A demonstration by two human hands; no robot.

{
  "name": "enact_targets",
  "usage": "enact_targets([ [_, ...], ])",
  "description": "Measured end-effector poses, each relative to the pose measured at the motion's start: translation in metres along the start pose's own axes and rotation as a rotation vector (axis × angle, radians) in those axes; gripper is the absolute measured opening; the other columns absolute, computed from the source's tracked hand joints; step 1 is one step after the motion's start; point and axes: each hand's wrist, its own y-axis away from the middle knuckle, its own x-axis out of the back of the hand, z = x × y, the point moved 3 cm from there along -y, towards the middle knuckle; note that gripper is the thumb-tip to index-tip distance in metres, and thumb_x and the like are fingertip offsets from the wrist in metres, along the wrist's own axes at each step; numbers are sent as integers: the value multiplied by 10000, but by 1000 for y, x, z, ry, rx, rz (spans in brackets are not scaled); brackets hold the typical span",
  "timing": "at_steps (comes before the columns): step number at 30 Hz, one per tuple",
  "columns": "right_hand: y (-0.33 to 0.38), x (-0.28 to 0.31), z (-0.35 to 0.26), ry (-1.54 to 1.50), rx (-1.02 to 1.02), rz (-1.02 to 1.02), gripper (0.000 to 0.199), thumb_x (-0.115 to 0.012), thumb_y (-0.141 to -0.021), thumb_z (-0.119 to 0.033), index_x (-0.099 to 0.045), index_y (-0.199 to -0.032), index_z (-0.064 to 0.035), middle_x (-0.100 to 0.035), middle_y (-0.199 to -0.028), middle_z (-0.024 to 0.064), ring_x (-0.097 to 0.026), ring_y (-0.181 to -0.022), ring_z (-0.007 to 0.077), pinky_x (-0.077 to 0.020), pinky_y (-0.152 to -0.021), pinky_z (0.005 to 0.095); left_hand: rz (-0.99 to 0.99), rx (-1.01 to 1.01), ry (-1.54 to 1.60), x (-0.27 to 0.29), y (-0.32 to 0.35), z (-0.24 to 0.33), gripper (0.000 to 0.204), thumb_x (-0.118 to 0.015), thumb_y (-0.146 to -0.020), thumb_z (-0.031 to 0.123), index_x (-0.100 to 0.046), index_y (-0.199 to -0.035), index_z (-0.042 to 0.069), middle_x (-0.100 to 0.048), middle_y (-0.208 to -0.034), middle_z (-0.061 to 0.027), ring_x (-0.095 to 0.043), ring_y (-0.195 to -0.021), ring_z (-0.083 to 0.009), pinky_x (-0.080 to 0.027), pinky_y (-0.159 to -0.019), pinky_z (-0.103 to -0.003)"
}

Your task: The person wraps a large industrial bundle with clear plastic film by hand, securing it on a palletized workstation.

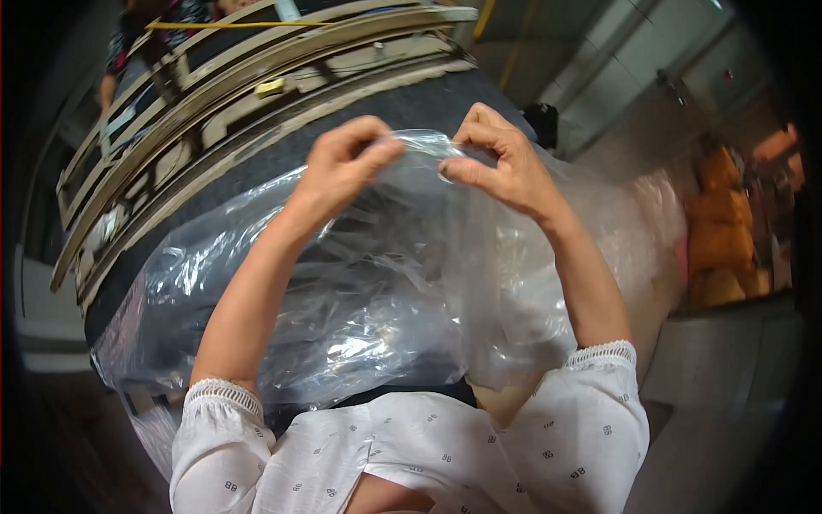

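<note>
A large sheet of clear plastic film (368, 334) lies crumpled and shiny in front of me, over a dark work surface (467, 98). My left hand (347, 163) pinches its far edge between thumb and bent fingers. Close by on the right, my right hand (505, 163) grips the same edge, thumb toward the left hand and fingers curled. A short stretch of film is drawn up between the two hands. The fingertips are slightly blurred. From the right hand the film spreads down and out to the right; whether it is a bag or a flat sheet I cannot tell.
Beyond the dark surface runs a wooden slatted rack (257, 81) with a small yellow block (270, 87) on it. Another person's arm (108, 90) shows behind the rack at the upper left. Orange stacked bundles (721, 214) stand at the right, near a grey surface (711, 360).
</note>
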Motion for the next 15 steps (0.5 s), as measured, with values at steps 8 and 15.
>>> enact_targets([
  [8, 240, 40, 162, 673, -655, -649, 204, -620, -734, -329, -677, -805, -145, -627, -787, 107, -592, -800, 312, -467, -674, 415, 364, 353, -176, 117, 121, -87, 155, -542, -877, 149, -579, -862, -1, -541, -856, -1, -469, -795, -86, -377, -749, -212],
  [15, 366, 106, 210, 1035, -1100, -1098, 220, -651, -666, -178, -686, -859, -79, -653, -935, 114, -621, -903, 257, -492, -721, 395, 880, 602, -906, 395, 439, -54, 297, -701, -737, 241, -654, -879, -16, -651, -794, -171, -586, -675, -289, -486, -609, -392],
])
